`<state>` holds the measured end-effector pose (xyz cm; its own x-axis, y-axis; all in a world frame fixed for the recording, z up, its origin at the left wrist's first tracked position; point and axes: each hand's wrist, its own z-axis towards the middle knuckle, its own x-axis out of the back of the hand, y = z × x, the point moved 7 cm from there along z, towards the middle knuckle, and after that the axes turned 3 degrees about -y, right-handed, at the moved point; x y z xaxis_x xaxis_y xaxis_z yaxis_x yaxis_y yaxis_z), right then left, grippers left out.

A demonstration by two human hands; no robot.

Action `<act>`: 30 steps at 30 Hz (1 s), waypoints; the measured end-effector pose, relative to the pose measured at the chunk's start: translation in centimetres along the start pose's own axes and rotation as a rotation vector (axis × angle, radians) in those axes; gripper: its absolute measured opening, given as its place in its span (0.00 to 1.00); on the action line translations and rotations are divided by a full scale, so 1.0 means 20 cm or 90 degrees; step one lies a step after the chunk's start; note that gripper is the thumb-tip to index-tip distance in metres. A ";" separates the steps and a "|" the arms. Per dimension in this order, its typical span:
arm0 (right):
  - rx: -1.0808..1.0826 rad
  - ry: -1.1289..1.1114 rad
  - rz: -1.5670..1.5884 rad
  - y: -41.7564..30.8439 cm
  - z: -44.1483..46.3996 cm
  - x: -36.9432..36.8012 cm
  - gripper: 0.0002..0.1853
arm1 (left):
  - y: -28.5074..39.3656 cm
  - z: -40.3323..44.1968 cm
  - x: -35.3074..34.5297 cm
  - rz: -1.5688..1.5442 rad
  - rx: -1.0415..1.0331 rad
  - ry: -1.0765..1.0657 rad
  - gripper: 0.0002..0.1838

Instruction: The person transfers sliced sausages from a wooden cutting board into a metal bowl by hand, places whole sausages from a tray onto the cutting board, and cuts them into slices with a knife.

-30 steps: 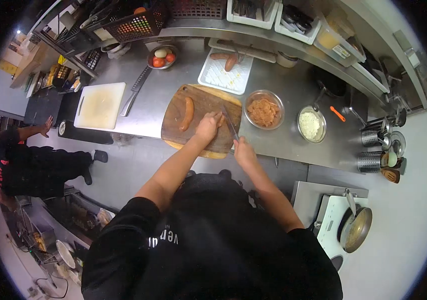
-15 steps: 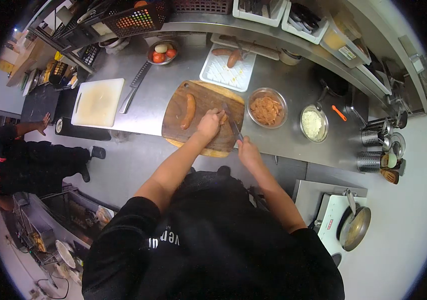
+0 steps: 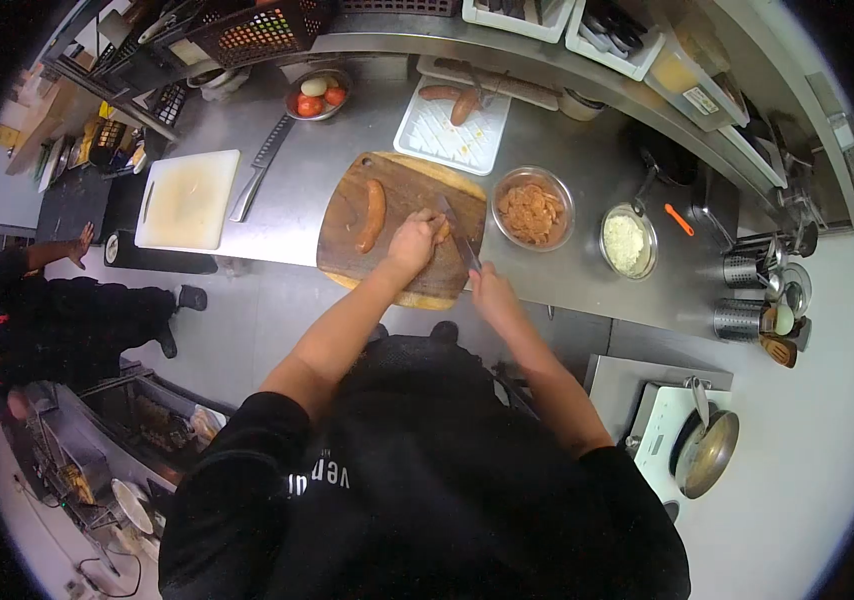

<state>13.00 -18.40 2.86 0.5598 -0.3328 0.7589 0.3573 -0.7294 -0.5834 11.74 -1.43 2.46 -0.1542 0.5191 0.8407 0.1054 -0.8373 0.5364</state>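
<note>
On the wooden cutting board (image 3: 347, 220), my left hand (image 3: 415, 242) is closed over a piece of sausage (image 3: 442, 233), mostly covered by the fingers. My right hand (image 3: 492, 288) grips the handle of a knife (image 3: 461, 240); its blade lies right beside the sausage piece and my left fingertips. A whole sausage (image 3: 373, 215) rests on the left part of the board. To the right of the board stands a clear bowl of sliced sausage (image 3: 532, 208).
A bowl of grated white food (image 3: 626, 243) stands farther right. Behind are a white tray (image 3: 437, 140) with sausages and a bowl with tomatoes (image 3: 311, 104). A white board (image 3: 187, 200) and second knife (image 3: 255, 185) lie left. Another person (image 3: 57, 310) stands left; a pan (image 3: 709, 455) sits lower right.
The whole view has shifted slightly. Both hands stay at the same spot on the board, with the knife still against the sausage piece. The other person has shifted a little.
</note>
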 end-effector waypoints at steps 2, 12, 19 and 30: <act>-0.013 -0.010 -0.027 0.02 -0.04 -0.01 0.16 | -0.01 0.00 -0.02 0.006 0.020 -0.016 0.17; 0.021 0.042 0.020 0.04 0.12 -0.11 0.17 | 0.00 -0.02 0.02 -0.029 -0.019 0.033 0.21; -0.020 0.003 0.013 -0.04 0.06 0.05 0.20 | -0.02 -0.08 0.02 -0.118 -0.060 0.078 0.23; -0.012 -0.003 -0.014 -0.05 -0.03 0.01 0.19 | 0.00 -0.06 0.00 -0.069 -0.048 0.063 0.20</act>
<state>12.37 -18.20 3.80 0.5551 -0.3138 0.7703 0.3556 -0.7477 -0.5608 10.46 -1.56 2.40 -0.2575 0.5913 0.7642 0.0100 -0.7892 0.6140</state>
